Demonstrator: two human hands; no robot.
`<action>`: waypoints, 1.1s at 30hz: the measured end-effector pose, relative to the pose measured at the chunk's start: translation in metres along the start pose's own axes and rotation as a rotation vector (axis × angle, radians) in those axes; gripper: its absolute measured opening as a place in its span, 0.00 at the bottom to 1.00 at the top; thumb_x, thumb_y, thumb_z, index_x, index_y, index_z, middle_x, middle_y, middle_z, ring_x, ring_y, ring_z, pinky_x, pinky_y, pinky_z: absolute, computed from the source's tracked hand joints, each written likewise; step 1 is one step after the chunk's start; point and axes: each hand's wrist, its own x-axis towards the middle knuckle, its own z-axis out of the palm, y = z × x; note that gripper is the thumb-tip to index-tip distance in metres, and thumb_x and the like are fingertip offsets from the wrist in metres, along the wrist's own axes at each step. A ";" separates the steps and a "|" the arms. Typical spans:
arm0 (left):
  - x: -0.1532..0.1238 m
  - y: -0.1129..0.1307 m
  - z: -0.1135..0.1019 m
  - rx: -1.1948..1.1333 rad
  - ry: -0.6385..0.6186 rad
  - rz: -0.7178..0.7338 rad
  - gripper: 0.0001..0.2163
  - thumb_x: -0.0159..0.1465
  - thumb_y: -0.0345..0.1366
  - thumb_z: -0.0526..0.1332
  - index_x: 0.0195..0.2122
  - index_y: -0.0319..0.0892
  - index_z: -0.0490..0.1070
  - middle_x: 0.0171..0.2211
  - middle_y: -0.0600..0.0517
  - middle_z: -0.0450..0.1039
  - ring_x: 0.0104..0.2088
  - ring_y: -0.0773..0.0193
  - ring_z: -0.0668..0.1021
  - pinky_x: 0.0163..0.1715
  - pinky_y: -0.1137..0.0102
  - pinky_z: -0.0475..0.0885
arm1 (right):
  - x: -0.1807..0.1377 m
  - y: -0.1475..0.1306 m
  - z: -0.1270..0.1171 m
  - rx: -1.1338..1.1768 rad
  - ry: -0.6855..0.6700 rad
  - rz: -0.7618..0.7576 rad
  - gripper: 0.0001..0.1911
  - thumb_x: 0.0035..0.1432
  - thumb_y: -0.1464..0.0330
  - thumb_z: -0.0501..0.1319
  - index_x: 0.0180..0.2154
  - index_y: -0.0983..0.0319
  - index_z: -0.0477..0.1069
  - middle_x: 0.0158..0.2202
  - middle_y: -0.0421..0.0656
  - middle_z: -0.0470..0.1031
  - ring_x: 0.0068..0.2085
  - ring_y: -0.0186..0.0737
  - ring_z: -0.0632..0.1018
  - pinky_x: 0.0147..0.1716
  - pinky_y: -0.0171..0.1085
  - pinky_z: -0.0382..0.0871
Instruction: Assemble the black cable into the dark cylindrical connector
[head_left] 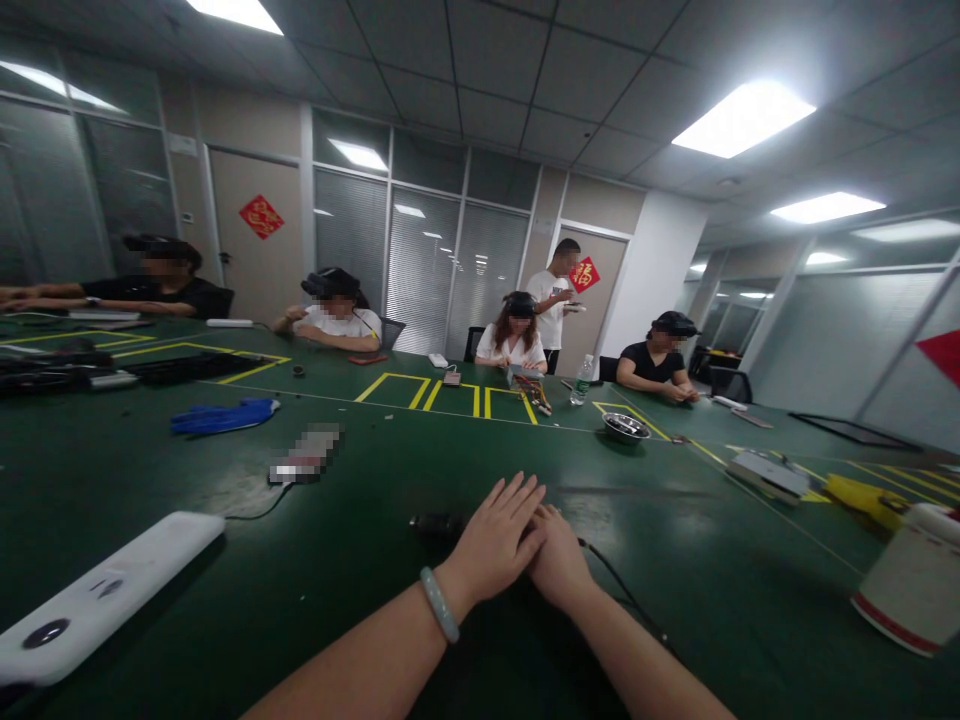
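Note:
My left hand (496, 545) lies with its fingers stretched out, partly across my right hand. A pale green bangle (439, 605) is on the left wrist. Under the hands is a black cylindrical corded tool (435, 524), its narrow end sticking out to the left; its exact kind is hidden. My right hand (556, 555) appears curled over the tool's other part, with most of its fingers covered by the left hand. From beside the right hand a black cord (619, 585) runs toward the lower right.
On the green table (360, 600) are a white power strip (112, 590), a phone (306, 455), blue gloves (225, 416), a metal bowl (625, 428), a water bottle (582, 380), a grey metal box (768, 474) and a white container (916, 578). Several people sit opposite; one stands behind them.

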 end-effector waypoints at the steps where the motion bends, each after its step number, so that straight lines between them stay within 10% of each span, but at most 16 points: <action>1: -0.001 -0.002 0.002 0.000 -0.003 -0.018 0.24 0.71 0.46 0.40 0.66 0.47 0.46 0.66 0.53 0.47 0.66 0.61 0.50 0.64 0.59 0.47 | 0.002 -0.003 0.004 0.020 -0.009 -0.026 0.24 0.55 0.72 0.55 0.55 0.59 0.67 0.57 0.47 0.67 0.56 0.48 0.67 0.59 0.46 0.53; 7: -0.002 -0.012 0.014 -0.038 -0.045 -0.162 0.25 0.70 0.48 0.37 0.65 0.46 0.50 0.64 0.49 0.53 0.62 0.58 0.61 0.59 0.61 0.58 | 0.016 0.003 0.019 0.085 -0.061 -0.110 0.30 0.54 0.69 0.57 0.59 0.65 0.61 0.59 0.53 0.64 0.58 0.48 0.64 0.60 0.45 0.53; 15: -0.005 -0.012 0.006 -0.081 -0.114 -0.147 0.28 0.68 0.54 0.41 0.66 0.48 0.45 0.64 0.50 0.53 0.59 0.56 0.65 0.55 0.62 0.61 | -0.012 0.012 -0.017 -0.136 -0.104 0.190 0.51 0.39 0.55 0.69 0.62 0.64 0.54 0.59 0.56 0.59 0.58 0.60 0.64 0.54 0.51 0.60; 19: -0.005 -0.013 0.011 -0.041 -0.188 -0.074 0.31 0.63 0.55 0.53 0.65 0.53 0.49 0.64 0.50 0.55 0.56 0.51 0.67 0.53 0.58 0.62 | -0.054 0.026 -0.041 -0.338 -0.193 0.517 0.41 0.48 0.55 0.64 0.58 0.71 0.59 0.48 0.62 0.71 0.48 0.62 0.74 0.45 0.51 0.66; 23: -0.002 -0.010 0.019 -0.008 -0.189 -0.044 0.23 0.65 0.48 0.53 0.60 0.54 0.58 0.57 0.51 0.65 0.52 0.53 0.70 0.50 0.59 0.63 | -0.080 0.025 -0.050 -0.204 -0.325 0.491 0.23 0.56 0.64 0.58 0.52 0.68 0.63 0.37 0.55 0.77 0.40 0.53 0.79 0.38 0.42 0.69; 33: 0.001 -0.017 0.018 0.084 -0.176 -0.085 0.20 0.63 0.46 0.57 0.56 0.51 0.62 0.49 0.51 0.71 0.47 0.55 0.73 0.45 0.63 0.66 | -0.035 0.018 -0.032 0.544 -0.670 0.600 0.16 0.59 0.59 0.52 0.30 0.63 0.69 0.22 0.42 0.75 0.20 0.35 0.76 0.18 0.30 0.65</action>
